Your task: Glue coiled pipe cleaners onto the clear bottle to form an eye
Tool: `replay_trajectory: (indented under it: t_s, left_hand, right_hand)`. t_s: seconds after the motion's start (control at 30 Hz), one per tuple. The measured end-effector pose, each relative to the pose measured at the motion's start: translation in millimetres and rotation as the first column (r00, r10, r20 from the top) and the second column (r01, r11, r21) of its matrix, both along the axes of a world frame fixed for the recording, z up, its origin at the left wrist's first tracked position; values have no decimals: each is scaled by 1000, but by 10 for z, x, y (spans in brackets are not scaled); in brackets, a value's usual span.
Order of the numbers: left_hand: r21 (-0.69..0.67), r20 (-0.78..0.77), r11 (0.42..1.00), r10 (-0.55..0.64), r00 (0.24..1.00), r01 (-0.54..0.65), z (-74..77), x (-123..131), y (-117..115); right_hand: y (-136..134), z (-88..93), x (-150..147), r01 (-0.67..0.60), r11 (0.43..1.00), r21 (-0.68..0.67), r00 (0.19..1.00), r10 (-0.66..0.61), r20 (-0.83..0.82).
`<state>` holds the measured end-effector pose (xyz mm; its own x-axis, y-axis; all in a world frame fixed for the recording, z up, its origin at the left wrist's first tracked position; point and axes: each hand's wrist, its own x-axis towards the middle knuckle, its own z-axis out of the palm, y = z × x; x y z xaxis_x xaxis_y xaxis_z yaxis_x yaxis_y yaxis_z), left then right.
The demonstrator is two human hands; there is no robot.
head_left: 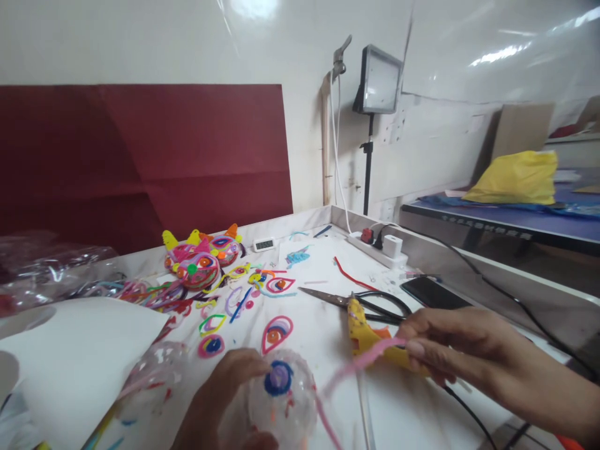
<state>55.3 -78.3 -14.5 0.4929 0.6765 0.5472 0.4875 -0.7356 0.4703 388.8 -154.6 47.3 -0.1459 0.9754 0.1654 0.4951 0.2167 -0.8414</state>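
Note:
My left hand (220,400) is curled around a clear plastic ball (300,406), low in the view. On top of the ball sits a dark blue ring with a purple centre (280,377). My right hand (450,356) pinches a fuzzy pink strip (370,357), like a pipe cleaner, between thumb and fingers. The strip runs down to the left beside the ball and is partly blurred. Just behind that hand is a yellow glue gun (357,322); whether the fingers touch it I cannot tell. Black-handled scissors (349,301) lie beyond it, blades apart.
Flat coiled eye shapes (277,334) and loose coloured strips lie ahead of the ball. Decorated balls with yellow ears (199,269) stand at the back left, near a small timer (264,244). A phone (434,292), power strip (379,250) and cables line the right edge. White paper (84,356) lies left.

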Motion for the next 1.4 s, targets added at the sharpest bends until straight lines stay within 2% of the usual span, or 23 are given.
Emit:
replay_trajectory:
  t_s: [0.07,0.13,0.17,0.2,0.27,0.33,0.37,0.5,0.7,0.9,1.03,1.2,1.3,1.4]
  left_hand:
    - [6,-7,999,-38,999,38,-133,-28,84]
    - [-51,-76,996,-76,994,72,-243,-51,160]
    - [-72,-101,992,-114,988,107,-267,-57,188]
    - [-117,-85,990,-88,992,78,-265,-58,208]
    - [-204,-78,979,5,997,-21,-186,-40,238]
    - [-215,-116,954,189,975,-211,-55,4,280]
    - [-203,-143,951,205,968,-232,9,34,315]
    - [-206,-268,938,221,938,-280,144,182,555]
    - [-242,-508,908,181,842,-341,100,461,950]
    - [-269,-642,883,133,755,-384,91,663,1126]
    - [-301,-639,874,111,761,-381,100,707,1125]
    - [-373,-536,856,116,836,-358,93,689,1157]
    - [-428,-423,848,116,899,-311,90,713,1318]
    - [-450,-295,855,131,946,-259,126,781,1537]
  right_hand:
    - [46,16,14,9,1000,-28,998,-11,-63]
    - [116,20,21,8,999,-42,991,-14,-133]
    - [150,21,24,8,999,-41,986,-14,-168]
    - [178,21,30,12,999,-34,980,-18,-198]
    - [208,19,46,21,1000,-13,973,-24,-230]
    - [202,6,67,19,1000,-10,970,-21,-241]
    - [189,-7,78,13,1000,-15,969,-17,-245]
    - [123,-82,113,-6,998,-62,964,-11,-267]
    - [0,-127,237,37,999,-40,984,-43,-173]
    - [-153,-272,505,134,990,-41,980,-139,-144]
    - [-183,-397,586,133,990,-50,978,-139,-153]
    - [-139,-635,663,159,987,-18,975,-160,-156]
    - [-133,-759,737,172,984,-46,973,-177,-150]
    - [-154,-794,756,195,977,-83,968,-205,-144]
